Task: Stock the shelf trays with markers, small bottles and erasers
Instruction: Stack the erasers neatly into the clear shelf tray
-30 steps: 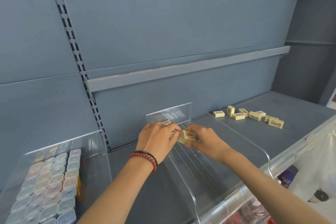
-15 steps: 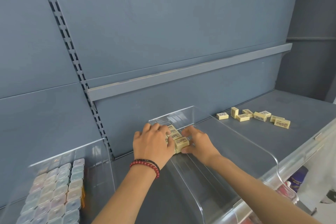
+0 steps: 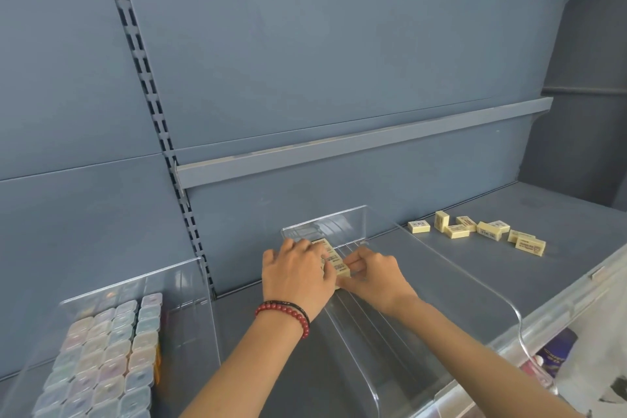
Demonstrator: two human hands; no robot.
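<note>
Head view: two hands meet over one short row of cream rectangular erasers (image 3: 334, 260), three labels visible and the rest covered, at the back-left corner of a clear acrylic tray (image 3: 339, 224) near the back edge of the grey metal shelf (image 3: 559, 210). The left hand (image 3: 298, 276) lies with fingers extended against the row's left side, while the right hand (image 3: 373, 276) pinches its nearest eraser with curled fingers. Beyond the tray's right wall, eight loose cream erasers (image 3: 488, 231) lie scattered toward the shelf's back-right corner; a second clear tray (image 3: 190, 282) of small pastel-lidded pots (image 3: 112, 349) stands at the left edge.

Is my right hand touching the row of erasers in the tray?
Touching. In the head view, the right hand has its fingers against the near end of the row of erasers in the clear tray, with no gap visible.
</note>
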